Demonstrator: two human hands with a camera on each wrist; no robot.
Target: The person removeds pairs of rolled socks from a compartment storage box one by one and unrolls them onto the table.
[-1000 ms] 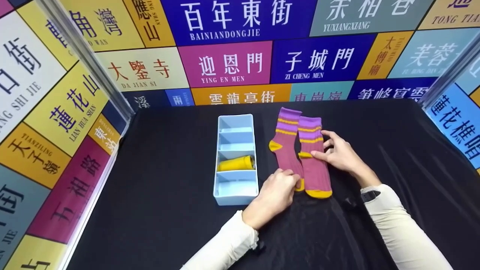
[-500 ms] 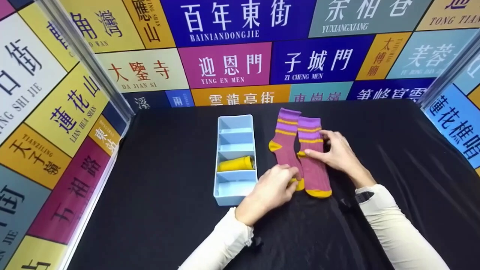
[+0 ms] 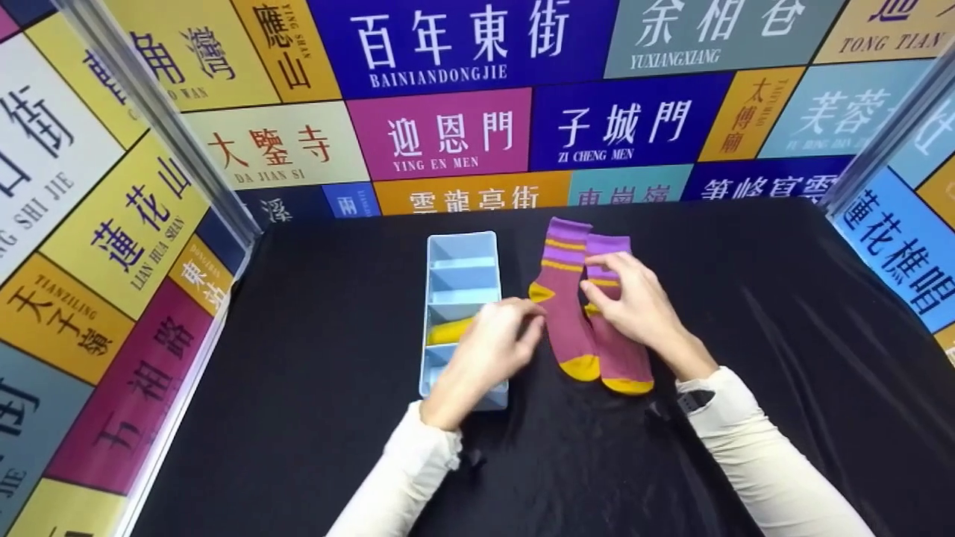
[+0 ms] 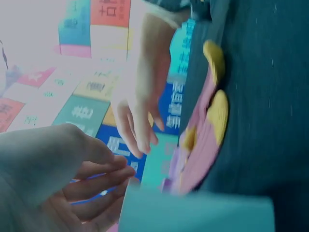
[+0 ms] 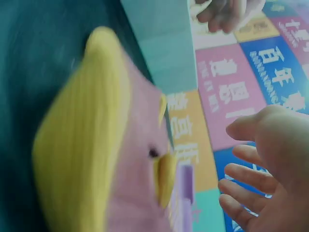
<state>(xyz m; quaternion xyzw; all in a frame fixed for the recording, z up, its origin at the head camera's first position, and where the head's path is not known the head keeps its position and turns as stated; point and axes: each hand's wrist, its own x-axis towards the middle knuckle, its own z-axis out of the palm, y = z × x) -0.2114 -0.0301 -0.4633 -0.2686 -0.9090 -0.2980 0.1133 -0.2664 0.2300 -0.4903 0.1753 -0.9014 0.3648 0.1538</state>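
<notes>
Hovering over the near right part of a light-blue four-compartment organizer [image 3: 462, 247], left hand [image 3: 489, 347] has fingers loosely bent, thumb close to fingertips, narrow gap, nothing held. Right hand [image 3: 636, 300] is above the right striped sock [image 3: 625, 356], fingers relaxed, thumb apart, moderately wide gap, grip empty; right wrist view shows it clear of the fabric.

Left striped sock [image 3: 571, 328] lies flat just beside its mate, right of the organizer; toe ends touch. Both socks: purple cuffs with yellow stripes, mauve-pink bodies, yellow heels and toes. Cuffs face away from the person, toes toward the person, heels to the left. Right hand hides part of the right sock's cuff and heel area.

Rolled yellow item [image 3: 450, 332] sits in the third compartment from the far end, its right end hidden behind the left hand. Nearest compartment is partly covered by the same hand and wrist.

Black cloth [image 3: 321, 395] underneath everything. Cream sleeves [image 3: 727, 418] on both arms, dark wristband [image 3: 695, 401] at right wrist. Behind: colorful sign-panel wall [image 3: 440, 142], "YING EN MEN" and "ZI CHENG MEN" readable.
</notes>
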